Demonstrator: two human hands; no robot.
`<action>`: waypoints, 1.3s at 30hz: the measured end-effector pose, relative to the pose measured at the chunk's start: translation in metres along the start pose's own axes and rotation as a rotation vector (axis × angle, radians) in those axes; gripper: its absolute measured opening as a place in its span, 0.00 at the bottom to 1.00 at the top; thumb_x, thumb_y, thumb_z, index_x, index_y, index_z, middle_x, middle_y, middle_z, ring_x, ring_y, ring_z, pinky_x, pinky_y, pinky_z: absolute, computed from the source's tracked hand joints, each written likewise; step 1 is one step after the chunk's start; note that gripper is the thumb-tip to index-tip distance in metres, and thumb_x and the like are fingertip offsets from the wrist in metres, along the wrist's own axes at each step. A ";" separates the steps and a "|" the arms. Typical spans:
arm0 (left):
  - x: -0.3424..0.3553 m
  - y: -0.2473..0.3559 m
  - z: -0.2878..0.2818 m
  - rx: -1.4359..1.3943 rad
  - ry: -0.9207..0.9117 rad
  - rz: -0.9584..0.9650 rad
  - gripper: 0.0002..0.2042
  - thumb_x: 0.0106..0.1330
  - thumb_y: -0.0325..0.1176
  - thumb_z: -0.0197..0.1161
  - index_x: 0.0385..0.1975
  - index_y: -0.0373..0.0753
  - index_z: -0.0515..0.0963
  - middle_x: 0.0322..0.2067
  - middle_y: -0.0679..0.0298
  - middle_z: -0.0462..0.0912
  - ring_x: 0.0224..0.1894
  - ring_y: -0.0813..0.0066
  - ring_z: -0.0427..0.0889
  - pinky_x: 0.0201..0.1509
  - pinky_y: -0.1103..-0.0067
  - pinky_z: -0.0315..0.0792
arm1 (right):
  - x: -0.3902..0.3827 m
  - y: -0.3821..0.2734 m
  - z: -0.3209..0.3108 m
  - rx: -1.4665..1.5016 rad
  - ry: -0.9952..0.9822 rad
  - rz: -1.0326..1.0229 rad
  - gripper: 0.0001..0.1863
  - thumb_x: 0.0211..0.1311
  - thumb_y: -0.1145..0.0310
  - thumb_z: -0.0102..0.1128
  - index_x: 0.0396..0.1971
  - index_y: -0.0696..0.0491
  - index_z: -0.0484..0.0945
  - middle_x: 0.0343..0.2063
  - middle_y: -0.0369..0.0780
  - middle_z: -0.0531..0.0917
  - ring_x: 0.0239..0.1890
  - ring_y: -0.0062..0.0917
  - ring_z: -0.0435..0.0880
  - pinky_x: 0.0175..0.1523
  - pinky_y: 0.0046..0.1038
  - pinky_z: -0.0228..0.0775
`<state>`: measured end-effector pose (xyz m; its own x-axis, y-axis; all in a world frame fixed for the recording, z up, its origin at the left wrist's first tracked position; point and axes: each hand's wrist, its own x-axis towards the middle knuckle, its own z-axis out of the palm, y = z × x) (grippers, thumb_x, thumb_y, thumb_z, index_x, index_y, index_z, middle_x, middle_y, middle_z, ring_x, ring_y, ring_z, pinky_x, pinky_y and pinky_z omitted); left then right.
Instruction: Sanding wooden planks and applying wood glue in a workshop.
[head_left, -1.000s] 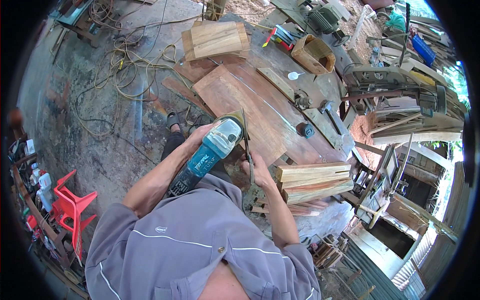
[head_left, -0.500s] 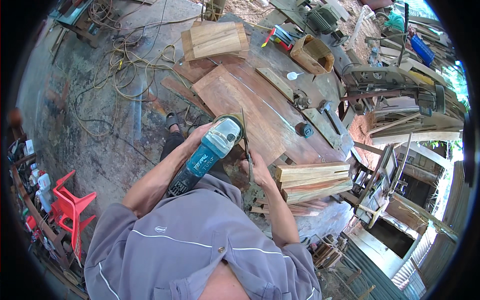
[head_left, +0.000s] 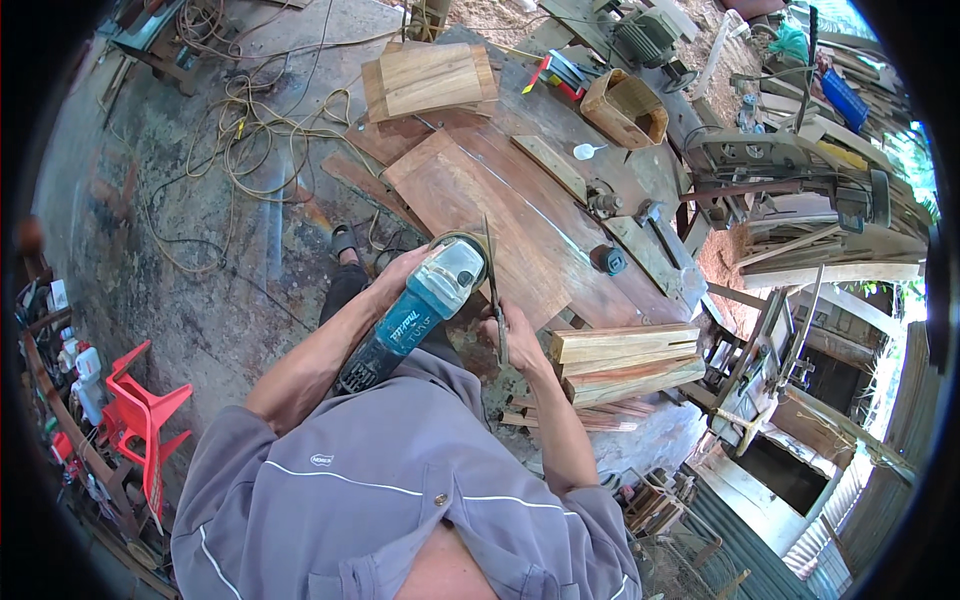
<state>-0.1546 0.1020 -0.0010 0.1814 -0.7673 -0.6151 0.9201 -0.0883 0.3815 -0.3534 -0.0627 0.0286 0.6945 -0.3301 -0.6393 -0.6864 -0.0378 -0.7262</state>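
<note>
Teal-bodied angle grinder (head_left: 425, 305) with a grey head and thin dark disc sits at the near edge of the wide reddish wooden plank (head_left: 500, 215) on my cluttered work surface (head_left: 640, 170). I see a stack of pale cut timber pieces (head_left: 625, 360) just to the right. My left hand (head_left: 400, 275) is clenched around the grinder's head. My right hand (head_left: 510, 325) touches the disc, fingers curled at its edge.

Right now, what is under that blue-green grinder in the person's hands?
Under the angle grinder lies the near end of a reddish wooden board on the workbench. Its disc stands edge-on by the right hand. The tool and the left hand cover the contact spot.
</note>
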 end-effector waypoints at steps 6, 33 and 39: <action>0.003 -0.003 -0.007 -0.049 -0.044 -0.035 0.17 0.80 0.43 0.52 0.60 0.41 0.74 0.40 0.68 0.84 0.37 0.82 0.84 0.37 0.81 0.81 | -0.006 0.003 0.002 -0.180 0.009 -0.046 0.21 0.54 0.62 0.61 0.43 0.62 0.76 0.31 0.46 0.82 0.37 0.33 0.81 0.45 0.35 0.73; -0.003 0.005 0.007 0.011 0.004 -0.039 0.15 0.79 0.44 0.53 0.55 0.43 0.76 0.37 0.70 0.83 0.35 0.82 0.83 0.35 0.81 0.80 | -0.004 -0.011 0.004 0.108 -0.060 0.036 0.19 0.57 0.64 0.57 0.45 0.60 0.74 0.30 0.38 0.80 0.31 0.26 0.79 0.39 0.29 0.73; -0.005 0.006 0.007 -0.012 -0.010 -0.051 0.15 0.79 0.45 0.53 0.55 0.43 0.76 0.37 0.70 0.83 0.35 0.82 0.83 0.35 0.81 0.80 | -0.005 0.003 -0.004 -0.044 -0.029 -0.031 0.20 0.55 0.62 0.59 0.43 0.61 0.75 0.29 0.40 0.80 0.33 0.28 0.79 0.40 0.30 0.73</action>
<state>-0.1523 0.1013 0.0094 0.1302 -0.7686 -0.6264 0.9321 -0.1205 0.3416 -0.3599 -0.0647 0.0311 0.7214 -0.3006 -0.6239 -0.6727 -0.0897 -0.7345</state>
